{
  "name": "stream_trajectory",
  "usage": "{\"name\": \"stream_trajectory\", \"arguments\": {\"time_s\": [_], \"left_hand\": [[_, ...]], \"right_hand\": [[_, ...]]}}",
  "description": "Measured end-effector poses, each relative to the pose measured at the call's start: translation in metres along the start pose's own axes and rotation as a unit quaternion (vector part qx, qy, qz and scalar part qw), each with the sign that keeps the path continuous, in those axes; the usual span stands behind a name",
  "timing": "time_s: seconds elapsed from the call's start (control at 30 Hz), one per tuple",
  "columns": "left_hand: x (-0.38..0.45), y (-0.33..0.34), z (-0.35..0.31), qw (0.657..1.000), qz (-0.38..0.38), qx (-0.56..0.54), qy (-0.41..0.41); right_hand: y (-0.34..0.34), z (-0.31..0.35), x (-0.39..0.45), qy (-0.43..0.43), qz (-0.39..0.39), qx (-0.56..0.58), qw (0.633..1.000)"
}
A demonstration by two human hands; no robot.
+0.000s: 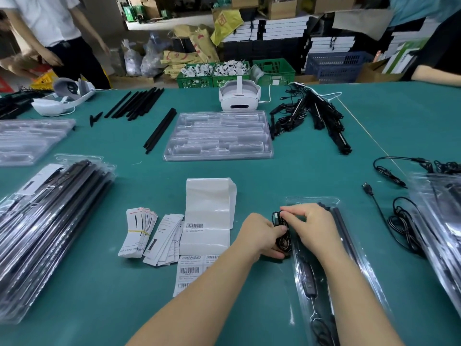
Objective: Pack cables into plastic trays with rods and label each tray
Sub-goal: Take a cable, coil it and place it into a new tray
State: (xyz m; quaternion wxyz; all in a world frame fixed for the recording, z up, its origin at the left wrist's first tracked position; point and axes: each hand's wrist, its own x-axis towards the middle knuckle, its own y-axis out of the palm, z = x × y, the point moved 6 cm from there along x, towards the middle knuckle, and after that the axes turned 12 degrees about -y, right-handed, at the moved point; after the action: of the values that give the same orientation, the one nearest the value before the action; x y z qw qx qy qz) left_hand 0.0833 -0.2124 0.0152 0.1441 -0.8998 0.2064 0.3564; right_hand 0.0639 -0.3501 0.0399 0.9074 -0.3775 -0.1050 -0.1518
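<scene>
A narrow clear plastic tray (pixel 311 201) lies lengthwise at the front right of the green table, with black rods (pixel 343 228) along its right side and a cable with an inline switch (pixel 308 280) in its lower half. At the tray's left edge both hands hold a coiled black cable (pixel 283 236). My left hand (pixel 262 233) grips the coil from the left. My right hand (pixel 311 226) pinches its upper end from above. A strip of barcode labels (pixel 192 268) and its white backing roll (pixel 209 206) lie just left of my hands.
Paper insert cards (pixel 149 236) lie left of the labels. Packed trays are stacked at the left (pixel 50 221) and right (pixel 439 221). Empty trays (pixel 217 136), loose rods (pixel 134 103), cable bundles (pixel 311 116) and a white headset (pixel 239 96) lie farther back. People stand at both far corners.
</scene>
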Motion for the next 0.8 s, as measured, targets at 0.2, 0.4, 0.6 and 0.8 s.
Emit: {"name": "stream_trajectory", "arguments": {"time_s": [0.2, 0.4, 0.6, 0.8], "left_hand": [[-0.003, 0.003, -0.004, 0.999, 0.019, -0.022, -0.020], [-0.001, 0.002, -0.007, 0.999, 0.021, -0.022, -0.036], [0.003, 0.001, -0.002, 0.998, 0.014, -0.046, -0.039], [0.005, 0.002, -0.001, 0.998, 0.002, -0.051, -0.033]], "right_hand": [[0.006, -0.018, -0.007, 0.084, 0.109, -0.247, 0.959], [0.009, -0.023, -0.007, 0.084, 0.100, -0.226, 0.965], [0.012, -0.028, -0.007, 0.072, 0.147, -0.230, 0.959], [0.009, -0.026, -0.007, 0.071, 0.119, -0.210, 0.968]]}}
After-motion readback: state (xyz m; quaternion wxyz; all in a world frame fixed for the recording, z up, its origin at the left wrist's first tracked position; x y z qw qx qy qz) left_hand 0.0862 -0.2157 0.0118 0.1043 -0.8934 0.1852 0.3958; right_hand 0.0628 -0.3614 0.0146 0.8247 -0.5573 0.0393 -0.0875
